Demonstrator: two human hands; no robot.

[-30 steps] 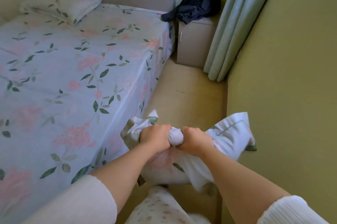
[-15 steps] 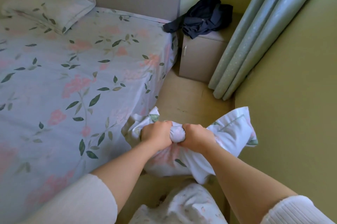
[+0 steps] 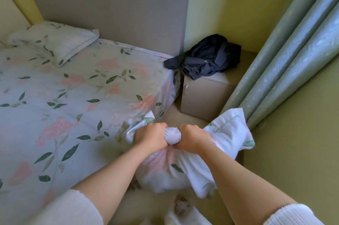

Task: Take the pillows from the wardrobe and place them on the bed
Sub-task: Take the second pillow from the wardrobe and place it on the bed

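A white floral pillow (image 3: 225,133) hangs in front of me over the floor gap beside the bed, bunched in the middle. My left hand (image 3: 151,137) and my right hand (image 3: 190,138) grip its gathered top edge side by side, fingers curled into the fabric. The bed (image 3: 73,100) with a matching floral sheet fills the left. Another floral pillow (image 3: 53,41) lies at its head against the grey headboard (image 3: 113,8).
A beige nightstand (image 3: 205,96) stands right of the bed with a dark garment (image 3: 207,59) heaped on it. Green curtains (image 3: 286,48) hang along the right wall. A narrow strip of floor (image 3: 146,206) runs between bed and wall.
I have moved closer to the head of the bed with the pillow held in both hands. The headboard and nightstand now sit larger and lower in view. My grip is unchanged.
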